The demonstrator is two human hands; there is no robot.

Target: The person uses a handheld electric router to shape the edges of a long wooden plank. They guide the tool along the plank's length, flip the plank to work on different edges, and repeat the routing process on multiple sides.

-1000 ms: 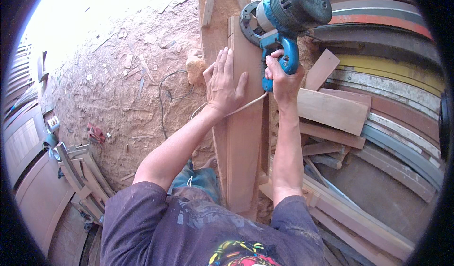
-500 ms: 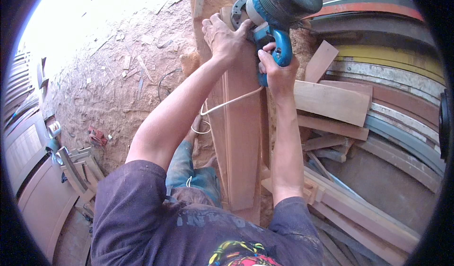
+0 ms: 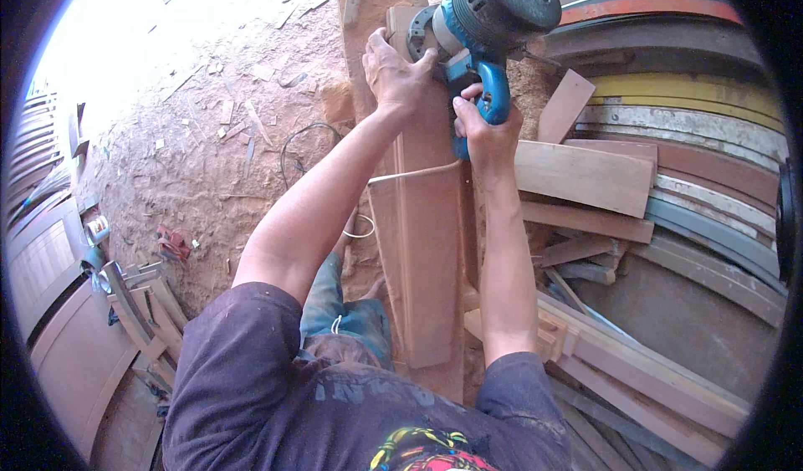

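A blue and black electric power tool (image 3: 502,7) with a round motor housing, a grey base and a loop handle lies at the far end of a long reddish wooden board (image 3: 427,245). My right hand (image 3: 489,136) is closed round its blue handle. My left hand (image 3: 400,74) rests on the board with its fingers spread at the left edge and its thumb against the tool's base. A pale power cord (image 3: 414,173) crosses the board below the handle. The tool's cutting part is hidden.
Stacked, painted and bare planks (image 3: 677,128) crowd the right side. Loose wood pieces (image 3: 585,178) jut toward the board. Sawdust and offcuts cover the ground (image 3: 201,153) on the left. Wooden panels (image 3: 84,329) and a red object (image 3: 173,243) are at lower left.
The power tool and my right hand have shifted slightly left. My left hand has moved a little to the right and down. The cord now lies straighter across the board.
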